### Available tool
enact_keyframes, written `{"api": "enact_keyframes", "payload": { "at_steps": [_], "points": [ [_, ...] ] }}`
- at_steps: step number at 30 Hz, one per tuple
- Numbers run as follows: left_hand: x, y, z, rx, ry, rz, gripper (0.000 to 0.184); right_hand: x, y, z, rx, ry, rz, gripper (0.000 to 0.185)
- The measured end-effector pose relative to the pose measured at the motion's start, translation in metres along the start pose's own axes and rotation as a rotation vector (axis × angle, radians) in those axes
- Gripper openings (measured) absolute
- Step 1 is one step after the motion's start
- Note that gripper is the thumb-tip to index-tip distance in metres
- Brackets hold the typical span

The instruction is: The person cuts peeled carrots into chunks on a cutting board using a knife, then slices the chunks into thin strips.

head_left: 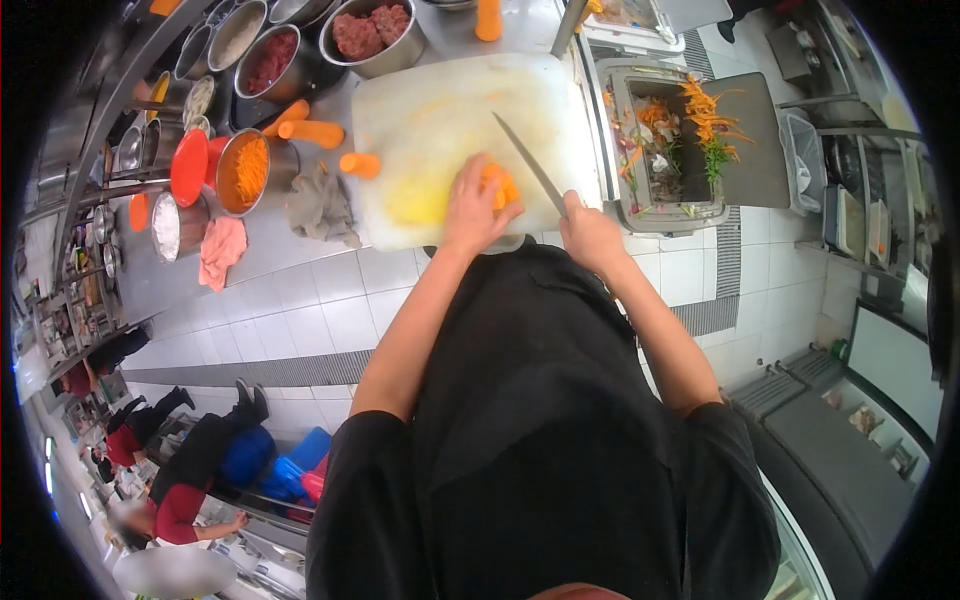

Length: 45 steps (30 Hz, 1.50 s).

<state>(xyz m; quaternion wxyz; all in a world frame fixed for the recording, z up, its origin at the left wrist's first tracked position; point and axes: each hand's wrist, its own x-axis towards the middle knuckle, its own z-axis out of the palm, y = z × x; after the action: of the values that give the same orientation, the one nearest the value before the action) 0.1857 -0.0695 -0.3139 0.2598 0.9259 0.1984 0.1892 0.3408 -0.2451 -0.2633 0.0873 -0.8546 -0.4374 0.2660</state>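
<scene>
My left hand is pressed onto the cutting board, its fingers curved over cut carrot. Orange pieces show to the right of the fingertips; the rest lies hidden beneath the hand. My right hand grips the handle of a long knife. Its blade slants up and left over the white cutting board, apart from the carrot. Yellow staining marks the board left of my left hand. One carrot chunk lies at the board's left edge, near a thicker carrot on the steel counter.
A grey cloth and a pink cloth lie left of the board. Beyond them stand a pot of shredded carrot and a pot of minced meat. A waste bin with peelings adjoins the counter's right side. Co-workers stand at lower left.
</scene>
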Motion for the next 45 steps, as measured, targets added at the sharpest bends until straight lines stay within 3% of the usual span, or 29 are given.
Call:
{"api": "enact_keyframes", "payload": {
  "at_steps": [2, 7, 9, 16, 22, 28, 45],
  "points": [
    [0.002, -0.001, 0.0, 0.122, -0.048, 0.092, 0.067, 0.004, -0.003, 0.006, -0.026, -0.023, 0.006, 0.024],
    [0.014, 0.0, 0.01, 0.13, -0.054, -0.093, 0.07, 0.008, -0.002, 0.019, -0.008, 0.045, -0.037, 0.017],
    [0.017, 0.0, 0.017, 0.137, -0.077, -0.079, 0.069, 0.011, -0.005, 0.012, -0.046, -0.025, 0.01, 0.027],
    [0.002, -0.001, 0.005, 0.194, -0.187, -0.071, 0.064, 0.014, -0.006, 0.008, -0.062, -0.012, 0.006, 0.029],
    [0.005, 0.014, -0.014, 0.071, -0.119, -0.083, 0.056, 0.013, -0.014, 0.008, -0.024, -0.056, 0.02, 0.035],
    [-0.002, -0.002, 0.018, 0.003, -0.001, -0.047, 0.058, 0.002, -0.003, 0.002, 0.132, -0.001, 0.007, 0.042],
    [-0.013, -0.02, -0.005, -0.086, 0.202, -0.011, 0.054, 0.012, -0.033, 0.011, 0.072, 0.062, -0.196, 0.036]
  ]
}}
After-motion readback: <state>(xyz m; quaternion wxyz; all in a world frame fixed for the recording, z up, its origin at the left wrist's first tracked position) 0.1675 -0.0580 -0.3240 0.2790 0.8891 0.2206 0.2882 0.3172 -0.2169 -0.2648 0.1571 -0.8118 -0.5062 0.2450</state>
